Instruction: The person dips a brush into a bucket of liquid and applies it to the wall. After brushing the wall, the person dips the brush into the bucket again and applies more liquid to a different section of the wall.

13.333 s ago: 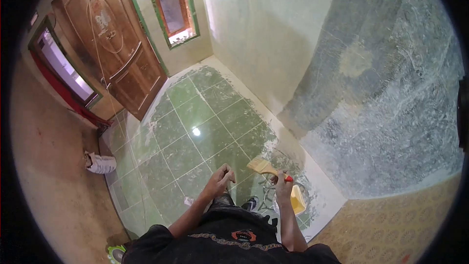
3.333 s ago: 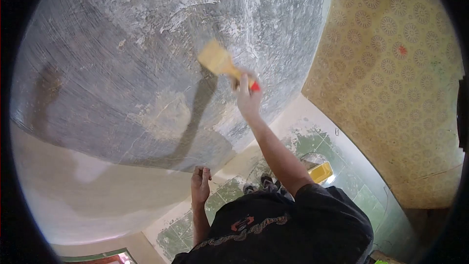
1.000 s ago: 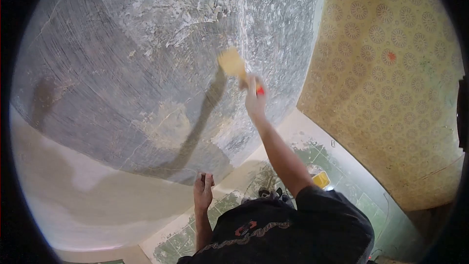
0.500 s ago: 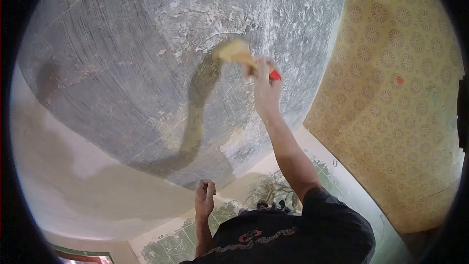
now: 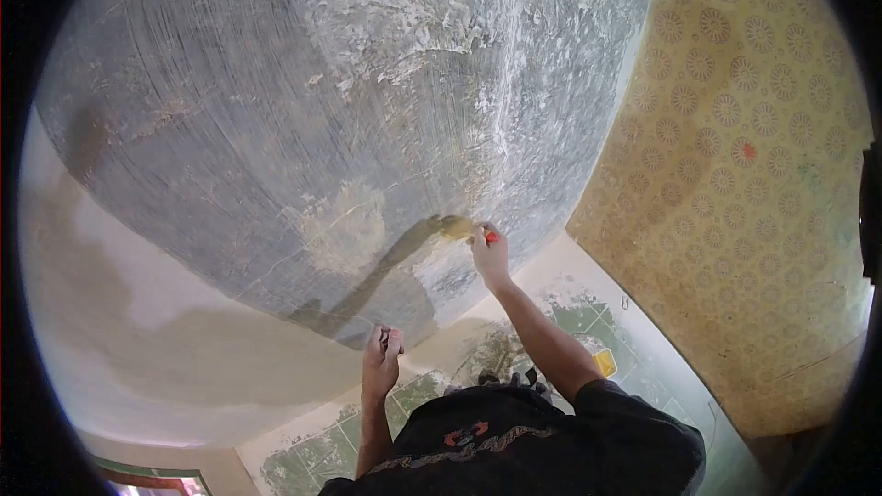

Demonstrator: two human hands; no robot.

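My right hand [image 5: 490, 255] grips a wide paintbrush [image 5: 462, 229] with yellowish bristles and a red handle end. The bristles press against the lower part of a rough grey wall [image 5: 322, 101]. The arm's shadow runs down-left across the wall from the brush. My left hand [image 5: 382, 360] hangs low in front of me with its fingers curled closed and nothing visible in it. It is near the pale painted band [image 5: 138, 340] at the bottom of the wall.
A wall with yellow patterned wallpaper [image 5: 735, 184] meets the grey wall at the corner on the right. A yellow container [image 5: 604, 363] sits on the paint-spattered green tiled floor [image 5: 634, 349] near my feet. A window frame edge [image 5: 147, 480] shows at bottom left.
My right hand has swept the brush downward along the grey wall, from high up to near its lower edge. The left hand has stayed low and closed.
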